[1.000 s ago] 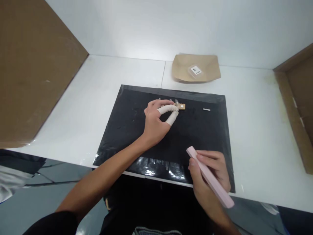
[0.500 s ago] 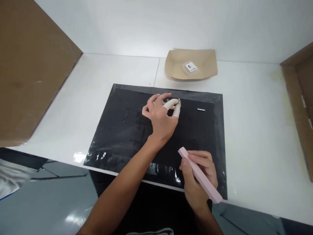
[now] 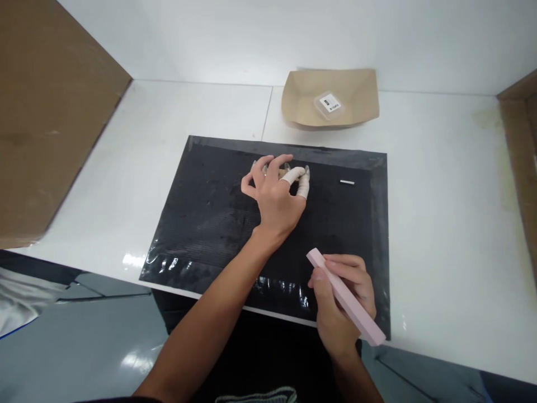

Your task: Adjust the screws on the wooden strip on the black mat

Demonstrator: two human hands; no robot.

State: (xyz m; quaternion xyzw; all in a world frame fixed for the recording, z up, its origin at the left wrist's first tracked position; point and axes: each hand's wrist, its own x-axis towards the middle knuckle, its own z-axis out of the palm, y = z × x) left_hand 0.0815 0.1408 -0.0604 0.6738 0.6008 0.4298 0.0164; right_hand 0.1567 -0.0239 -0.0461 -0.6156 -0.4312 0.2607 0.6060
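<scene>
L hand (image 3: 274, 196) pinching small piece under fingertips on black mat (image 3: 201, 224); R hand (image 3: 342, 302) gripping pink bar (image 3: 346, 296).

I am at a workbench in what looks like a small assembly or craft workshop, not a home. In front of me lies a black mat (image 3: 218, 218) laid on a plain white table (image 3: 440, 224), with white walls rising straight behind it and brown cardboard panels (image 3: 46, 112) screening both sides, so the spot is boxed in like a single work station. A paper tray (image 3: 361, 106) at the back holds a small labelled packet (image 3: 329, 104). My left hand (image 3: 274, 196) wears white finger cots (image 3: 302, 187), the kind used for handling small parts.
</scene>
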